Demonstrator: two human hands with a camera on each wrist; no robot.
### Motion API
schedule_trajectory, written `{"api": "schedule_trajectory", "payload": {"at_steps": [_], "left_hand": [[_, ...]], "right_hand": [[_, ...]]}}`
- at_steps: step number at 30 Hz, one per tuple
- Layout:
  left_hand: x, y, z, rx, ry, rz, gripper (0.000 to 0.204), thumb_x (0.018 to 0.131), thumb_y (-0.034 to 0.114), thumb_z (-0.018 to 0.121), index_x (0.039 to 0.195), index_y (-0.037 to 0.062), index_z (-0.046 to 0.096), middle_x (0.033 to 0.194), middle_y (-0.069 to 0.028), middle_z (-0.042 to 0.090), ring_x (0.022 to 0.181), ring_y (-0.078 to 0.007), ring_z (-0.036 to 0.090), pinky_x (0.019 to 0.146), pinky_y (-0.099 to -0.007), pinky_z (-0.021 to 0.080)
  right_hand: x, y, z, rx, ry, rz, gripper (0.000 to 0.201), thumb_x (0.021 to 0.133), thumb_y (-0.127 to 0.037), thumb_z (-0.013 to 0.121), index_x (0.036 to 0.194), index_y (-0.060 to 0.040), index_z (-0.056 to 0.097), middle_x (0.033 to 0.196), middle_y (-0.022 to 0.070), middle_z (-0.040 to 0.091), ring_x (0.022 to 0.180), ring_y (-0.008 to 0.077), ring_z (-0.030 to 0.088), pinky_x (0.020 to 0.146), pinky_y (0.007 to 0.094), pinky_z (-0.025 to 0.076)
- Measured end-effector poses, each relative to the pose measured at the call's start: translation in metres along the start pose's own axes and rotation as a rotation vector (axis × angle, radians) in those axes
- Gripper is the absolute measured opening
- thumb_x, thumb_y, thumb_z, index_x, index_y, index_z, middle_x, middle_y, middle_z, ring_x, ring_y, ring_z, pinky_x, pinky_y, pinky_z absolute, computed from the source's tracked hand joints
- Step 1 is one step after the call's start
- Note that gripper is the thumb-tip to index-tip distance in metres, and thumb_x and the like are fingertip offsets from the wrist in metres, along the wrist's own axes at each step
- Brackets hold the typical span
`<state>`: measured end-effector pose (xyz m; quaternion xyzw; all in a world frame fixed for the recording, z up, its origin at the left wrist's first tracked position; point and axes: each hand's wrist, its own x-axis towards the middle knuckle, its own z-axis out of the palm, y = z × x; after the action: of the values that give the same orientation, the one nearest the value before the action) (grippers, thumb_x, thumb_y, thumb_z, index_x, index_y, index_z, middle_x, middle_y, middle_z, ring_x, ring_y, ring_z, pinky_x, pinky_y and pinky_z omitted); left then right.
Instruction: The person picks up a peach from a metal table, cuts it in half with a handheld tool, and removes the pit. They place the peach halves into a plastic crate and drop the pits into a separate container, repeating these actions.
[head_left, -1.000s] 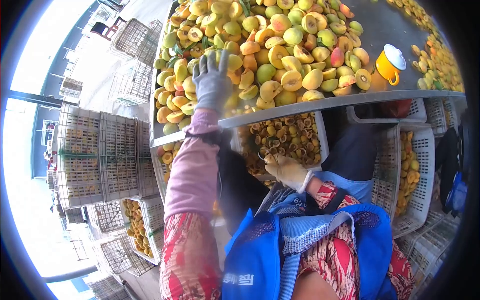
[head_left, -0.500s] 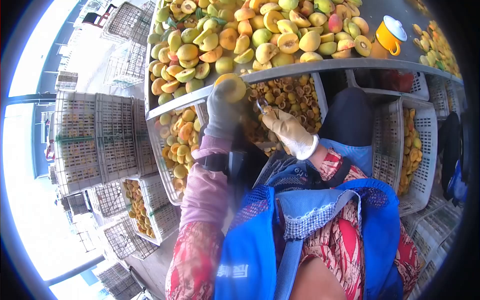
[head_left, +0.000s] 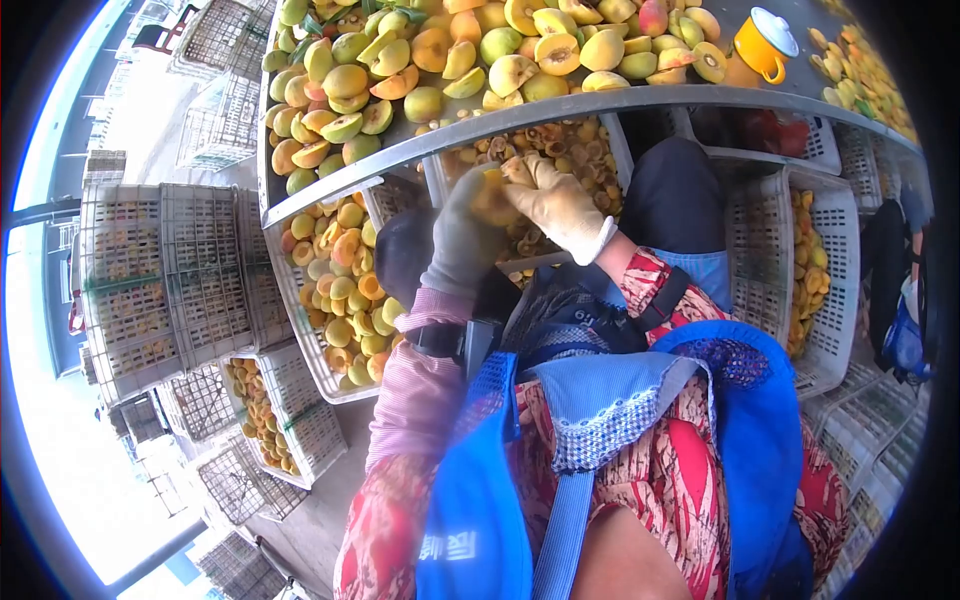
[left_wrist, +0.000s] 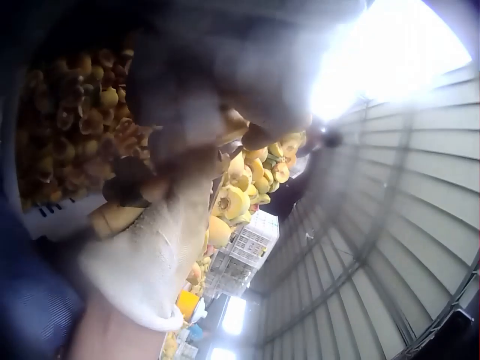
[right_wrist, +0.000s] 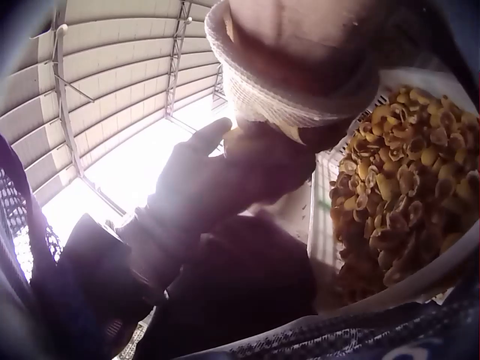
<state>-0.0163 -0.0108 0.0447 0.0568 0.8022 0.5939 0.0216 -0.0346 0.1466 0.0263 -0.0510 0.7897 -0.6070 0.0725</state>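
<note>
My left hand (head_left: 462,232), in a grey glove, holds a yellow peach half (head_left: 492,198) in front of my lap, below the table edge. My right hand (head_left: 560,207), in a cream glove, meets it there with curled fingers. The small curved metal tool in its grip is hidden now. Beneath both hands, a white crate (head_left: 619,148) contains scooped-out pits and scraps. Blurred and dark, the left glove (left_wrist: 217,97) overlaps the right glove (left_wrist: 154,247) in the left wrist view. Halved peaches (head_left: 510,72) are heaped on the metal table (head_left: 590,101) ahead.
A crate of peach halves (head_left: 304,330) stands left of my knees, another crate (head_left: 835,270) at the right. On the table is a yellow lidded mug (head_left: 765,45). Stacked crates (head_left: 130,290) rise at far left. Part of another person (head_left: 905,300) shows at far right.
My left hand came back from the heap on the table with a peach half and moved right to my right hand. The right hand stayed low, its metal tool passing from sight. The head view shifted.
</note>
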Motion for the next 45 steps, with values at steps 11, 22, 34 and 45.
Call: {"api": "schedule_trajectory", "payload": {"at_steps": [11,22,34,45], "left_hand": [[0.006,-0.028,0.012,-0.922,0.305,-0.284,0.054,0.097,0.048,0.042,0.125,0.0023,0.052,0.114,-0.013,0.06,0.101,-0.028,0.058,0.09,-0.0416,0.048],[0.012,-0.067,0.021,-0.572,0.437,-0.111,0.056,0.096,0.05,0.04,0.114,-0.0002,0.059,0.103,-0.0155,0.064,0.096,-0.0287,0.06,0.088,-0.0411,0.049],[0.011,-0.054,0.015,-0.466,0.314,-0.081,0.058,0.094,0.053,0.044,0.106,-0.001,0.06,0.094,-0.015,0.065,0.086,-0.0269,0.062,0.08,-0.0379,0.051],[0.001,-0.074,0.01,-0.678,0.255,-0.3,0.051,0.095,0.046,0.05,0.095,-0.0028,0.062,0.083,-0.0147,0.065,0.078,-0.0251,0.063,0.072,-0.0353,0.052]], "right_hand": [[-0.026,0.026,0.033,0.189,-0.158,0.08,0.038,0.09,-0.035,0.06,0.106,-0.0003,0.057,0.092,0.016,0.066,0.079,0.0307,0.064,0.072,0.0387,0.051],[-0.026,0.003,0.026,0.13,-0.187,0.099,0.039,0.097,-0.037,0.051,0.101,0.0016,0.058,0.084,0.0201,0.065,0.081,0.0324,0.063,0.073,0.0393,0.049],[-0.028,-0.012,0.014,0.109,-0.395,0.314,0.038,0.095,-0.044,0.051,0.099,-0.0063,0.058,0.064,0.0045,0.054,0.054,0.0148,0.054,0.05,0.0308,0.046],[-0.032,-0.019,-0.001,0.312,-0.687,0.547,0.028,0.092,-0.034,0.054,0.092,-0.006,0.057,0.058,0.0005,0.046,0.043,0.0121,0.043,0.037,0.0297,0.033]]}}
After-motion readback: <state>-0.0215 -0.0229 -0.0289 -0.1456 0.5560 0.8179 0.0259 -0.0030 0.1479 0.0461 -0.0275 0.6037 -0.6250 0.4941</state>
